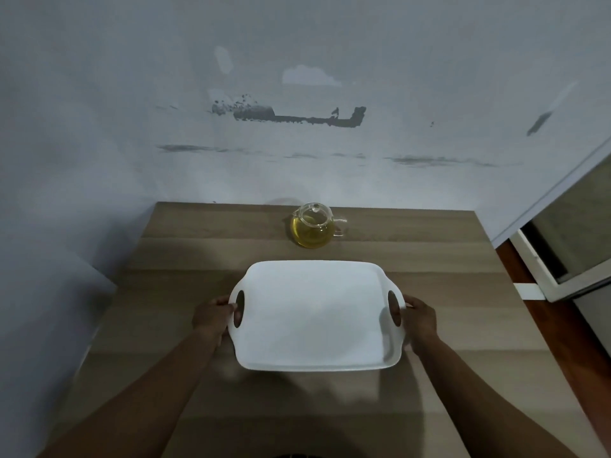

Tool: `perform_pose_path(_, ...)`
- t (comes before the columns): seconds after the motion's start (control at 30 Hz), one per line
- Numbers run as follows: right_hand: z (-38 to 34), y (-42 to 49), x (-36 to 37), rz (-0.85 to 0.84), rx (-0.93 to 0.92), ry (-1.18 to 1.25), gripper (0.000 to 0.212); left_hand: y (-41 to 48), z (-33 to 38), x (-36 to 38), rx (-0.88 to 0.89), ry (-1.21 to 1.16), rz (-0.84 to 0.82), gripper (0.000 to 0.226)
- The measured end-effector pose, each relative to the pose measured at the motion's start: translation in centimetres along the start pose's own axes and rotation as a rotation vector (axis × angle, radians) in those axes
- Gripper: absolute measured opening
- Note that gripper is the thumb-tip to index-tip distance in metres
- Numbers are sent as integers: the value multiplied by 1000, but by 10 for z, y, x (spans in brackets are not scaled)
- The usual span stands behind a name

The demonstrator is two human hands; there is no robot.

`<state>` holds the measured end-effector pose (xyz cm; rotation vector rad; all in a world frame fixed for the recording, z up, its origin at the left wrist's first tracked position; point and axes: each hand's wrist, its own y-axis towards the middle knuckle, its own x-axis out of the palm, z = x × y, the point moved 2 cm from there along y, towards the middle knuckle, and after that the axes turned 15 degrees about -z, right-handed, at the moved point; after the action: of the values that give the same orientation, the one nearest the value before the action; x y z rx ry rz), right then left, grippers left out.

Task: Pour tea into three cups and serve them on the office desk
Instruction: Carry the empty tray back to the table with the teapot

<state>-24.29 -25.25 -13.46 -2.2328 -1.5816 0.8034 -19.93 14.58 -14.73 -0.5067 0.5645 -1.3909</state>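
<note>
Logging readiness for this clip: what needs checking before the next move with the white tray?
1. Left hand grips white rectangular two-handled tray: ok.
2. Right hand grips its other handle: ok.
3. Cups on tray: not ok, none in view.
4. Clear glass teapot upright, lidded, holding yellow tea: ok.
5. Tray apart from teapot: ok.
6. Tray resting on brown wooden table: cannot tell.

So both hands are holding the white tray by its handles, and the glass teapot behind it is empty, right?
Not quite. The head view shows the glass teapot holds yellow-green tea; it is not empty. The left hand and right hand do hold the white tray by its handles, teapot behind it.
</note>
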Motion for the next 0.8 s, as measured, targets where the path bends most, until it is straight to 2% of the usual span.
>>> perform_pose_path(0.1, -3, 5, -1, -5, 11, 4, 13, 4, 1, 2, 10, -4, -2, 18)
perform_pose_path(0.2, -4, 13, -2, -10, 11, -4, 16, 7, 1, 4, 6, -1, -4, 24)
perform_pose_path(0.37, -3, 19, -1, -28, 1, -1, 12, 9, 4, 8, 7, 23, 42, 22)
perform_pose_path(0.5, 2, 20, -2, -50, 12, 2, 20, 13, 1, 8, -5, 52, 46, 23)
perform_pose_path(0.8, -2, 16, 0, -39, -14, -5, 18, 14, 2, 6, -2, 82, 40, 26)
